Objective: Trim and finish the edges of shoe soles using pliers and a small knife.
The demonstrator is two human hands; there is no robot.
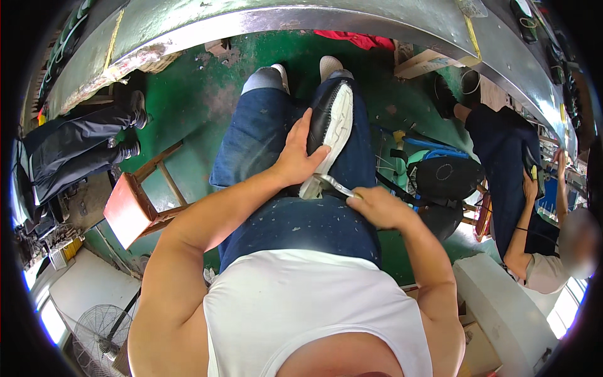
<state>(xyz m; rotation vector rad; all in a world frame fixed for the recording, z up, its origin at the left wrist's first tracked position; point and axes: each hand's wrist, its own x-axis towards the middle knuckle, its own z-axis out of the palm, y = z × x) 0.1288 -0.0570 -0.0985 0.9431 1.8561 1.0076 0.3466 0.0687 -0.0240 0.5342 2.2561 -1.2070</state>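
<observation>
A black shoe (337, 125) lies sole-up along my right thigh, toe pointing away from me. Its pale, unfinished underside has a puckered edge. My left hand (301, 149) rests on the side of the shoe, with the thumb across toward the sole and the fingers stretched along the black upper, steadying it. My right hand (380, 206) is wrapped round the handle of a shiny metal hand tool with a curved head (336, 185). That head is at the heel end of the shoe. Whether it is a hammer or pincers cannot be made out.
A metal-edged workbench (301, 20) curves across the far side. To the left stand a reddish stool (130, 210), a fan (100, 336) and a person in dark trousers (81, 144). On the right are a black-seated chair (446, 176) and a seated co-worker (502, 151). Red cloth (355, 39) lies under the bench.
</observation>
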